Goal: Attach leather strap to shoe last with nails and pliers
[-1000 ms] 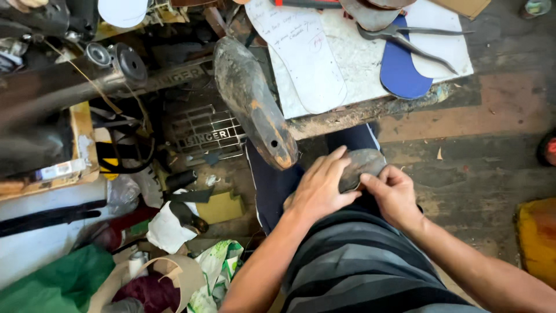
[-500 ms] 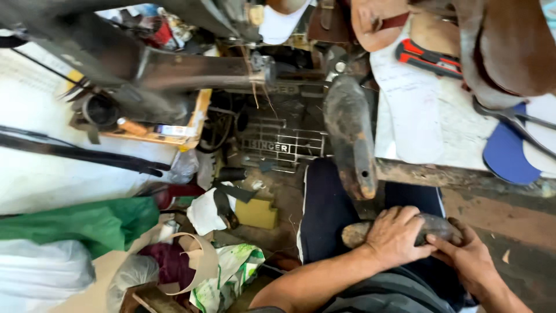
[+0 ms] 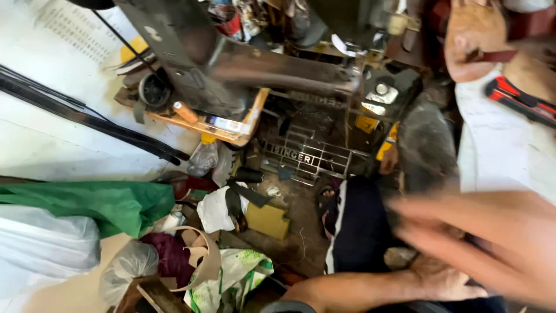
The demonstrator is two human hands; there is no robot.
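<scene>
My right hand sweeps across the lower right close to the camera, heavily blurred, fingers spread and pointing left, with nothing in it. Beneath it my left hand lies on my dark-trousered lap, its forearm coming in from the bottom edge. It grips a small grey shoe piece, of which only one end shows. Just above the hands stands a dark worn shoe on a last.
A black sewing machine and its metal treadle fill the top middle. White paper, a red-handled tool and tan leather lie on the bench. Green cloth, plastic bags, leather scraps and a yellow block litter the floor.
The camera has swung left and down toward the floor clutter. My right hand has come off the grey shoe piece and risen toward the camera; my left hand stays on it.
</scene>
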